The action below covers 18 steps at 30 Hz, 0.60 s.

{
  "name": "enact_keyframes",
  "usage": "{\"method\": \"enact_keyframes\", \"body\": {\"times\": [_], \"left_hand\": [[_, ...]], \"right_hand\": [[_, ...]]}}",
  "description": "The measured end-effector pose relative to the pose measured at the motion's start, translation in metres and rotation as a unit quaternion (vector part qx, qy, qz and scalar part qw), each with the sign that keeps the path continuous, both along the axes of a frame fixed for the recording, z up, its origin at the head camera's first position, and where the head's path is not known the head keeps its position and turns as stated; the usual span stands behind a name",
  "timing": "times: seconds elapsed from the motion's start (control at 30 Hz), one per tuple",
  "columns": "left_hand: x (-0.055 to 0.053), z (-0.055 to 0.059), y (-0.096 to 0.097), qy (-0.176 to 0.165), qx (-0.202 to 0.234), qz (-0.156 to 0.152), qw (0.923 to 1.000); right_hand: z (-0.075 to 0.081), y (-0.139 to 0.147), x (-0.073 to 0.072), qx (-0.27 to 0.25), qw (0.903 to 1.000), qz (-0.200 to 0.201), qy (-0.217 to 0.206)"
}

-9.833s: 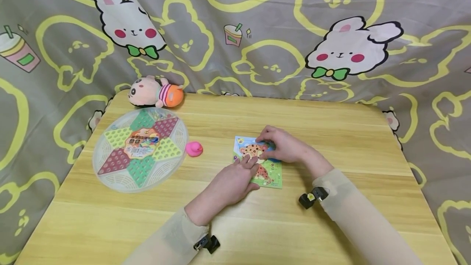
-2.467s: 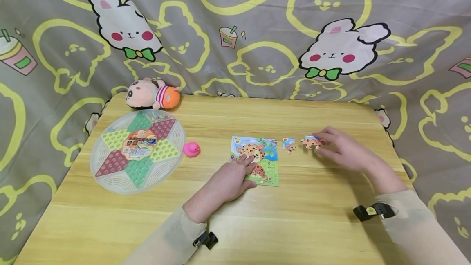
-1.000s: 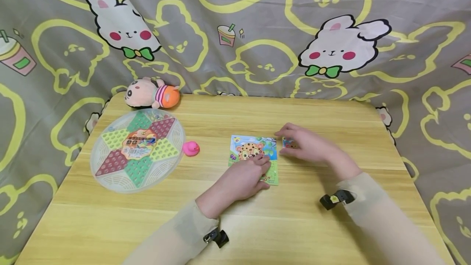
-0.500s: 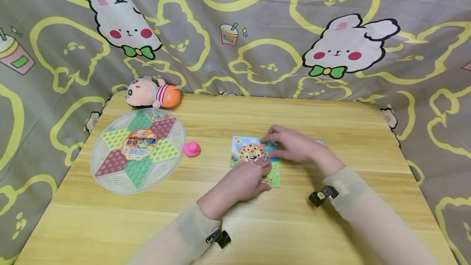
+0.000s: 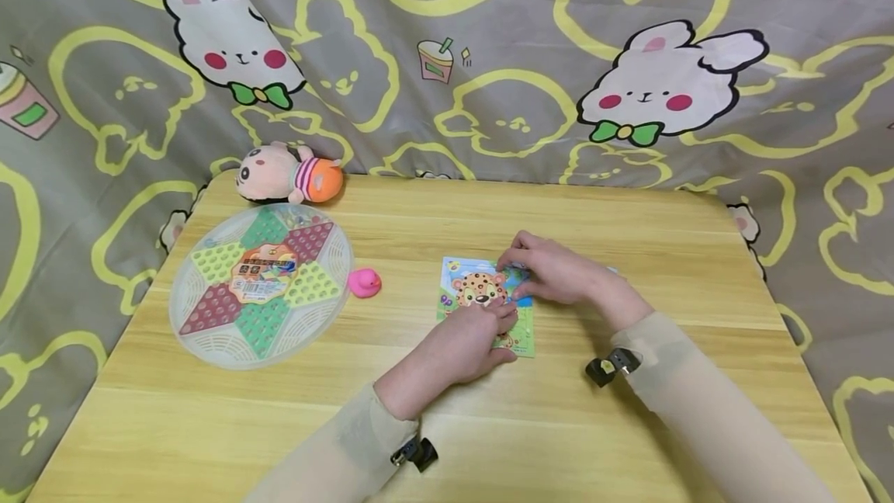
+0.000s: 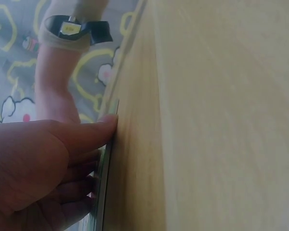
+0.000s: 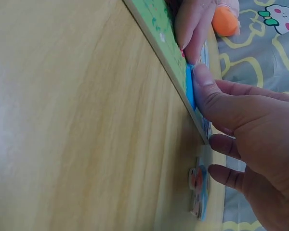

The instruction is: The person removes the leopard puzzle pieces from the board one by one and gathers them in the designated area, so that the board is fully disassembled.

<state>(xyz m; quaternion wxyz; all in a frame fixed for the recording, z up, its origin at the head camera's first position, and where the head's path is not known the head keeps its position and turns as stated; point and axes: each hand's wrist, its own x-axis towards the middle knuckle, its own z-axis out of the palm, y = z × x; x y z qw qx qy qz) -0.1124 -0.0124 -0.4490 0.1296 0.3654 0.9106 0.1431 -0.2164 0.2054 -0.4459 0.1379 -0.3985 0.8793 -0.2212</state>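
Observation:
A square leopard jigsaw puzzle [image 5: 482, 286] with a blue and green background lies on the wooden table. My left hand [image 5: 471, 340] rests on its lower part, fingers on the face and thumb at the front edge; the left wrist view shows this thumb [image 6: 94, 132] along the board's rim. At the upper right corner, my right hand [image 5: 562, 270] pinches a small puzzle piece, mostly hidden by the fingers. In the right wrist view a blue patch [image 7: 190, 86] shows beside my right thumb [image 7: 207, 86]. Spotted loose puzzle pieces [image 7: 198, 187] lie beyond the board's corner.
To the left lies a round Chinese checkers board [image 5: 209, 344] with a coloured star. A pink rubber duck [image 5: 364, 283] sits beside it. Behind them a plush doll [image 5: 289, 175] in orange lies on its side. A patterned curtain [image 5: 513, 200] hangs along the table's [image 5: 628, 216] back.
A second ago my right hand was over a loose piece beside the board; it has moved left onto the upper right corner. My left hand stays on the puzzle, shifted right since 2.5 seconds ago.

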Motion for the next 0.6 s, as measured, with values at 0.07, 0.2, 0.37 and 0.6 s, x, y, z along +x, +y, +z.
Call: {"method": "enact_keyframes", "body": {"times": [0.07,0.2,0.37,0.6], "left_hand": [[0.0000,-0.0004,0.0000,0.001,0.000,-0.001,1.0000],[0.0011,0.0005,0.0005,-0.005,0.000,0.001,1.0000],[0.0014,0.0002,0.0000,-0.002,0.001,-0.001,1.0000],[0.0011,0.0003,-0.0004,0.009,-0.006,-0.004,0.9999]], "right_hand": [[0.0005,-0.0007,-0.0005,-0.003,1.0000,0.005,-0.001],[0.0023,-0.0023,-0.0011,-0.004,0.9999,0.008,-0.011],[0.0005,-0.0025,-0.0017,0.007,0.9999,-0.009,-0.004],[-0.0002,-0.0018,-0.0017,0.016,0.9997,-0.003,0.018]]}}
